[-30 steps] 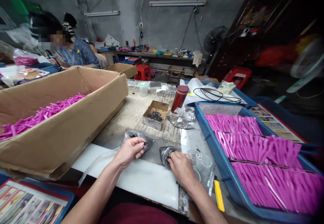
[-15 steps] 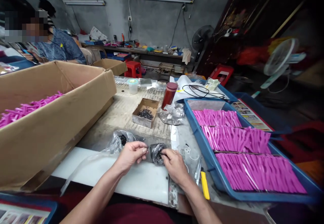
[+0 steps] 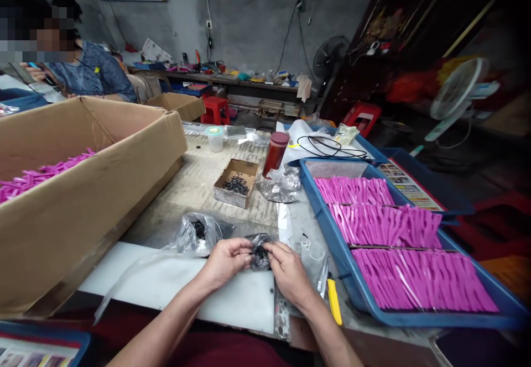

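Observation:
A small clear plastic bag (image 3: 260, 257) of tiny black parts lies between my two hands at the table's front. From the right, the fingers of my right hand (image 3: 289, 274) pinch the bag at its mouth. My left hand (image 3: 227, 262) is at the bag's left edge, thumb and fingertips drawn together; what is between them is too small to make out. Left of it sits a larger clear bag (image 3: 188, 240) with black pieces inside. Beyond the hands stands an open cardboard box (image 3: 231, 197) holding small black screw-like parts.
A blue tray (image 3: 332, 234) with rows of pink strips stands right, a yellow-handled knife (image 3: 334, 300) beside it. A large carton (image 3: 103, 190) with pink pieces fills the left. A red-brown flask (image 3: 275, 154) stands behind. A person in blue (image 3: 99, 71) sits back left.
My left hand has moved right, from a gap beside the small bag to its edge. My right hand stays at the bag. The view has shifted slightly.

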